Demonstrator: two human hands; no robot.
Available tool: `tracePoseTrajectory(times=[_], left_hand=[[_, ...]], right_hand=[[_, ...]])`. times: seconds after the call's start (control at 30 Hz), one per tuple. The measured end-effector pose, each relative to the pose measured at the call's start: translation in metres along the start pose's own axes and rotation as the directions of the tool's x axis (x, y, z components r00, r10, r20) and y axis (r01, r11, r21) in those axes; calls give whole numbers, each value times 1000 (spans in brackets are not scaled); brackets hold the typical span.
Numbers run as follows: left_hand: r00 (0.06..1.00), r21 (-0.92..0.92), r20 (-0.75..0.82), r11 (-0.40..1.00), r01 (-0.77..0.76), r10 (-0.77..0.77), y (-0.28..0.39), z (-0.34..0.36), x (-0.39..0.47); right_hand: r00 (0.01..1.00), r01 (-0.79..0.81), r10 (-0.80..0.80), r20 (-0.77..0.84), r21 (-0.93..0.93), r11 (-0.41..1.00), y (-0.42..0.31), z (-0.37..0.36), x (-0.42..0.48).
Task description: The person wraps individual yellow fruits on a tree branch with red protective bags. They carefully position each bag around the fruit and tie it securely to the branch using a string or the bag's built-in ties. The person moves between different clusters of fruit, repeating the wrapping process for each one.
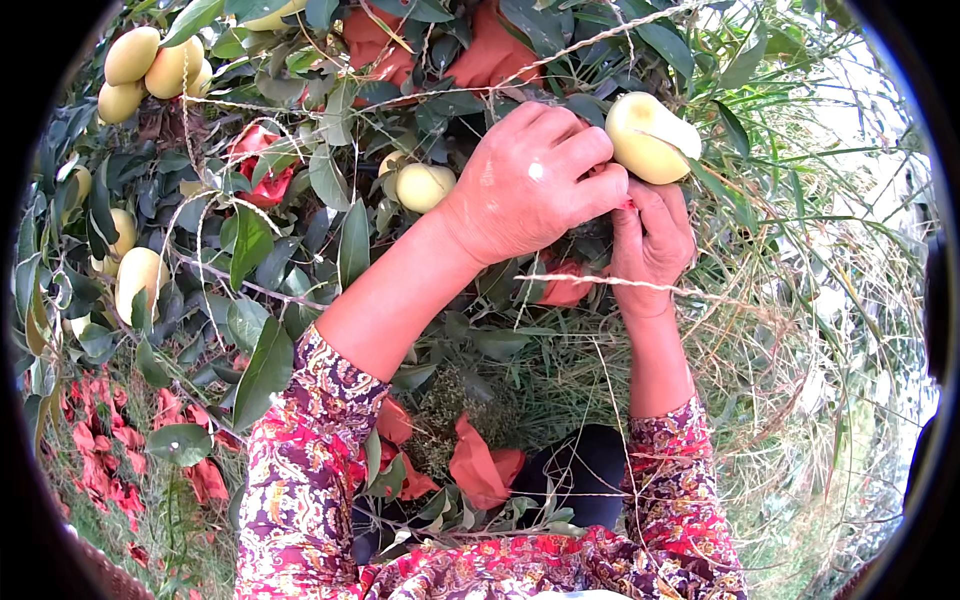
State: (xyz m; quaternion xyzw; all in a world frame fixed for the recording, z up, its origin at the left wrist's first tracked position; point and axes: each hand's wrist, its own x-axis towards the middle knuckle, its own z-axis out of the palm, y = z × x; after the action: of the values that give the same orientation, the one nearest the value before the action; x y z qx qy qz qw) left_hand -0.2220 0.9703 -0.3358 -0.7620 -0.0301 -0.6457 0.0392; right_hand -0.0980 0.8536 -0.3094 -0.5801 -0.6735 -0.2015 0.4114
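Observation:
My left hand (541, 178) is curled, with its knuckles up and its fingertips hidden behind them. My right hand (657, 234) meets it from below, thumb and fingers bent together. A small red bit (628, 203) shows where the fingers meet; whether it is paper or a nail is unclear. Directly above the fingers hangs a pale yellow, apple-like fruit (651, 142), its right side bright with sun. What either hand grips is hidden. Beneath the left wrist, another pale fruit (424, 187) sits among the leaves.
More yellow fruits (132, 56) cluster at upper left, with another fruit (142, 281) lower down. Red paper wrapping (495, 45) hangs in the branches; red scraps (101, 450) litter the grass. Dry stems (630, 282) cross before my right wrist. Tall grass (810, 247) stands at right.

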Motion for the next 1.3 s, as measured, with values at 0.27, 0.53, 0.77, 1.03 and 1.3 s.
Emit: tracePoseTrajectory(times=[0.27,0.53,0.77,1.03,1.3], left_hand=[[925,-272,-105,905,328,-366,0,10,-4],[751,-526,-91,672,522,-654,-5,12,-15],[517,-718,26,343,605,-856,-13,15,-26],[192,-931,162,-85,355,-968,-36,9,-41],[363,-577,298,137,806,-883,3,-22,-108]], right_hand=[[936,-309,350,-38,386,869,5,12,-11],[800,-440,597,-59,619,650,9,16,-14],[674,-461,733,90,827,323,11,13,-16],[389,-393,905,172,920,-6,17,13,-16],[753,-444,656,-44,701,557,11,9,-62]])
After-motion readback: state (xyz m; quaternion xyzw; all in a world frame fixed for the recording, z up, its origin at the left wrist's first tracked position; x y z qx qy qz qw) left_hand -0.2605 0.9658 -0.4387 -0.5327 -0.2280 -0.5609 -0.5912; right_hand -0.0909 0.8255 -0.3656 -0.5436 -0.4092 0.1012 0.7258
